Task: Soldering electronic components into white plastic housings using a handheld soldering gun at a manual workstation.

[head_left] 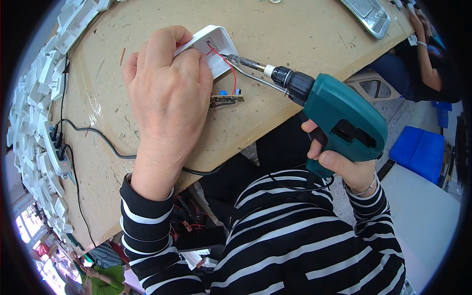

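Held at the rim in left hand (169,83), over the table (275,29): white plastic housing (217,69), tilted, interior exposed. Held by the handle in right hand (351,169): green soldering gun (346,113), with tip inside the housing, near red wire (234,70). Probably best: brace the housing firmly, heat metal only, spare insulation and plastic walls.

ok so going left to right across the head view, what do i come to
White power strip, left hand, open white casing, green soldering gun, blue box.
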Demonstrator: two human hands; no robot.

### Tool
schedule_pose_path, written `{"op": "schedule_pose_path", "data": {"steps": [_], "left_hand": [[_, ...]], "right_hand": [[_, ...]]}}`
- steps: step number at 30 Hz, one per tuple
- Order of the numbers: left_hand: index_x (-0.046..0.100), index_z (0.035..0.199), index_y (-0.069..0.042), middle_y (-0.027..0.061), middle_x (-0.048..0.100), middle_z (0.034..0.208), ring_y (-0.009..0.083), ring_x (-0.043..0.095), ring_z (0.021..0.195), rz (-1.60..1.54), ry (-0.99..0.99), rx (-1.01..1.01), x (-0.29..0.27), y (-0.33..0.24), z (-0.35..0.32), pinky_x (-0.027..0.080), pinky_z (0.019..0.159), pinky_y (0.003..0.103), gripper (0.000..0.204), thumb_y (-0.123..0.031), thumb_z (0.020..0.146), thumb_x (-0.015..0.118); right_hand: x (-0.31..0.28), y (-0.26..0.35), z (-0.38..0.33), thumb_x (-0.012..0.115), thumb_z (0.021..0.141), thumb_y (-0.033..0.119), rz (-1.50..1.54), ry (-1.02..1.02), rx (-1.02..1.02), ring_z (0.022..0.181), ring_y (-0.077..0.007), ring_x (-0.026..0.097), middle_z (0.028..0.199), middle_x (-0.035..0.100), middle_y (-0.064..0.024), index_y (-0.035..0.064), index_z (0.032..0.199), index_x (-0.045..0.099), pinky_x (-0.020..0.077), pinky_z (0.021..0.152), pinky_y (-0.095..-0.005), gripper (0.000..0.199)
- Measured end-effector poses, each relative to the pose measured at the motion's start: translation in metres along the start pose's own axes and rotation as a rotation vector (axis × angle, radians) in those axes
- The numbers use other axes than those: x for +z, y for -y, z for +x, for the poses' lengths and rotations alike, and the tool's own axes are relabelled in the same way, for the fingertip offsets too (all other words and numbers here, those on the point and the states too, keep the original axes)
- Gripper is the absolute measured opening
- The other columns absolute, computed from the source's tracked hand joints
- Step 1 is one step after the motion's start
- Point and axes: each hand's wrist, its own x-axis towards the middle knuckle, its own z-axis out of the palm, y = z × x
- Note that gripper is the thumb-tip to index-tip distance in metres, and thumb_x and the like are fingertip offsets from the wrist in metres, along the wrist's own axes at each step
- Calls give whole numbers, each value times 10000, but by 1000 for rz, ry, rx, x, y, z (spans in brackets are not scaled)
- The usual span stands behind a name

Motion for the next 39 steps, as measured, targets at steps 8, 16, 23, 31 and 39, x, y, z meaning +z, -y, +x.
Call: {"op": "schedule_pose_path", "data": {"steps": [8, 16, 23, 31, 39], "left_hand": [[656, 814, -10, 61, 573, 998, 200, 551, 918, 10, 1, -3, -1, 0, -1, 367, 872, 345, 102, -88, 778, 600], [620, 669, -11, 57, 554, 969, 208, 534, 886, -28, -60, 10, 6, 1, -2, 346, 868, 387, 85, -76, 724, 622], [619, 667, -10, 59, 555, 971, 216, 532, 887, -34, -62, 7, 7, 2, -2, 347, 842, 383, 82, -78, 714, 624], [612, 660, -16, 57, 553, 967, 215, 530, 887, -46, -75, 21, 9, 4, -2, 350, 838, 373, 76, -77, 704, 626], [611, 665, -17, 55, 554, 975, 215, 527, 896, -66, -71, 17, 9, 4, -3, 355, 844, 379, 67, -70, 704, 621]], "right_hand": [[4, -1, 2, 695, 755, 116, 3, -8, -29, 737, -165, 617, 1069, 590, -212, -29, 1288, 408, 536, 658, -271, 622], [7, -3, 4, 690, 758, 119, 9, -20, -44, 739, -165, 619, 1066, 590, -214, -29, 1289, 407, 538, 662, -270, 619], [8, -3, 8, 691, 756, 115, -15, -13, -46, 738, -159, 616, 1066, 591, -210, -24, 1273, 431, 532, 667, -272, 595], [9, -3, 10, 693, 752, 112, -30, -7, -52, 736, -159, 616, 1049, 597, -201, -19, 1271, 438, 527, 665, -270, 593], [9, -4, 12, 694, 755, 86, -65, 15, -101, 722, -148, 614, 1035, 601, -194, -17, 1278, 429, 525, 654, -261, 596]]}}
